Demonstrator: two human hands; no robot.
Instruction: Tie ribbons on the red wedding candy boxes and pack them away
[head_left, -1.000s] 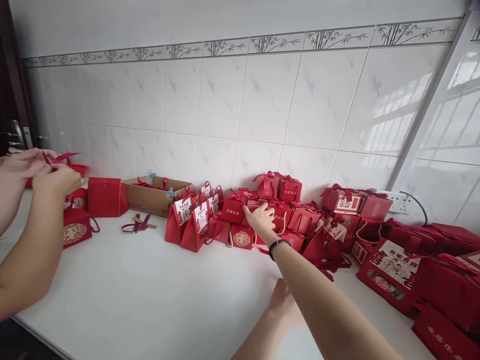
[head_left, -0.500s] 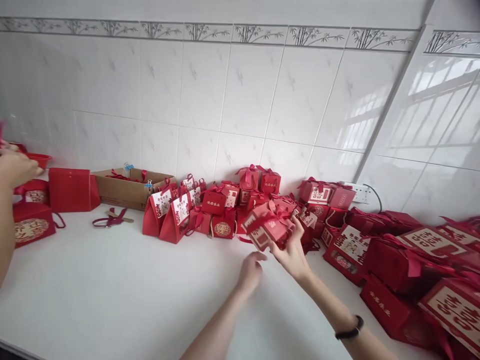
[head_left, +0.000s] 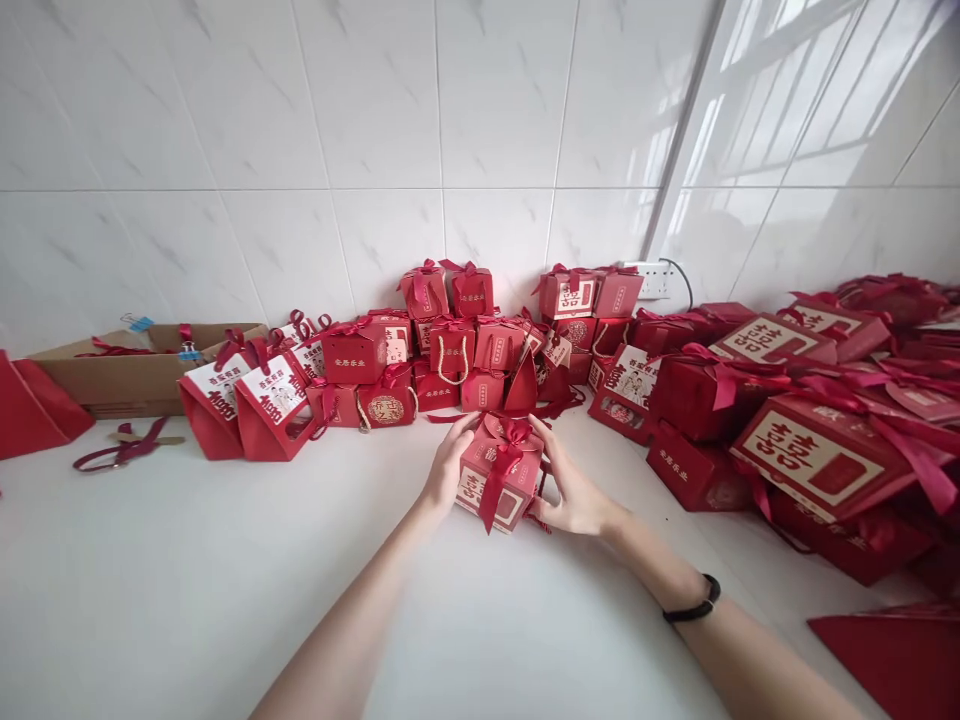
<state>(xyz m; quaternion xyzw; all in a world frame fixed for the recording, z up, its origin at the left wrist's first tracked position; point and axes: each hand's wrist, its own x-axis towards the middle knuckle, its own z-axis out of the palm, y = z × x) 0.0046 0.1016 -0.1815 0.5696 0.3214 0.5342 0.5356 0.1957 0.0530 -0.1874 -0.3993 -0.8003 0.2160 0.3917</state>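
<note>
Between my two hands is a small red gift box (head_left: 480,468) with a cream label and a dark red ribbon bow on top. It rests on the white table (head_left: 420,620) or just above it; I cannot tell which. My left hand (head_left: 448,465) is pressed against its left side. Around the right side curl the fingers of my right hand (head_left: 574,490), with the thumb low near the front corner. A black band (head_left: 694,600) circles my right wrist. Right behind the box stands a pile of similar boxes with ribbons and rope handles (head_left: 454,350).
Larger red gift boxes (head_left: 814,455) are heaped along the right. To the left stand triangular red gift bags (head_left: 274,410), an open cardboard box (head_left: 142,380) with blue clips, and a loose dark red strap (head_left: 124,450). A power strip (head_left: 656,280) sits by the tiled wall.
The gift box has come down and nearer from my raised right hand. My left hand has joined on its other side. The view has tilted down and turned right; another person's hand has left view.
</note>
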